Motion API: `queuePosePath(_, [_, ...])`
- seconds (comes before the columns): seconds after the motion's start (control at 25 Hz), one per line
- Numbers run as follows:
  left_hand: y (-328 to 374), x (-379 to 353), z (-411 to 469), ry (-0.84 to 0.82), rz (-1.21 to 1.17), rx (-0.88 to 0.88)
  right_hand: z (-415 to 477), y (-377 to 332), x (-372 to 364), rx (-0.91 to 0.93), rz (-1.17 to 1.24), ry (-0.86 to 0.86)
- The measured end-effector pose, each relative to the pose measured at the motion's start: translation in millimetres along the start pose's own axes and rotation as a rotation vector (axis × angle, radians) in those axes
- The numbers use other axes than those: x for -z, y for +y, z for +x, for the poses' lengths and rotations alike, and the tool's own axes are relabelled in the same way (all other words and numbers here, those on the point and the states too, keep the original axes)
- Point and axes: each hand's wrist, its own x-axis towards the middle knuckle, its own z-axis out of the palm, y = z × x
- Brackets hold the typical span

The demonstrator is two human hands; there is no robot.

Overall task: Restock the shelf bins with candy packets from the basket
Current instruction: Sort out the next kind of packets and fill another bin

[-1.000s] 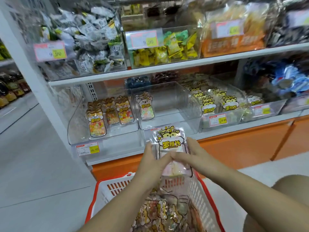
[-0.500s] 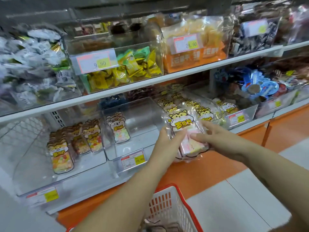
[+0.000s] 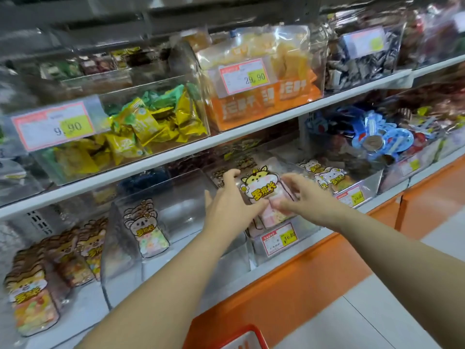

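So the clear plastic candy packet with the yellow cartoon-hamster label (image 3: 261, 188) stood upright, long axis vertical. The left hand (image 3: 230, 201) and right hand (image 3: 303, 197) pinched a side each, just above the clear acrylic shelf bin (image 3: 311, 229). Straight down looked like the way in.

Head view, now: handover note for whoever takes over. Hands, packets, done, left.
Left hand: grips the cat-print candy packet from its left side, thumb at the lower edge.
Right hand: grips the same packet from the right.
The packet is upright in the clear bin with the 16.80 price tag, not yet released.
The middle bin holds one koala-print packet.
Only the red rim of the basket shows, so its contents cannot be seen.
Left: let go, then fetch more packets.
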Motion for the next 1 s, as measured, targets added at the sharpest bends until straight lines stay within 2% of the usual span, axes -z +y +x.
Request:
queuePosePath(0.08, [-5,-3,-2,0.013,0.063,-0.006,8,11,-2,0.055,-0.157,0.0])
queuePosePath(0.16, [-10,-4,2,0.026,0.058,-0.005,13,15,-2,0.087,-0.185,0.0])
queuePosePath(0.36, [-17,-3,21,0.012,0.094,-0.013,23,21,-11,0.03,-0.218,0.056])
queuePosePath(0.52, [-18,-7,21,0.029,0.087,-0.053,31,20,-14,-0.017,-0.494,0.015])
queuePosePath(0.6, [-21,-8,21,0.03,0.08,-0.075,35,17,-14,-0.032,-0.557,-0.008])
queuePosePath(0.76, [-24,-7,26,0.007,0.072,-0.106,42,24,-9,-0.062,-0.379,-0.121])
queuePosePath(0.92, [-24,-7,30,-0.032,0.12,-0.103,42,31,-17,-0.041,-0.309,-0.088])
queuePosePath(1.0, [-20,-7,27,-0.083,0.18,-0.142,40,32,-19,-0.038,-0.352,-0.115])
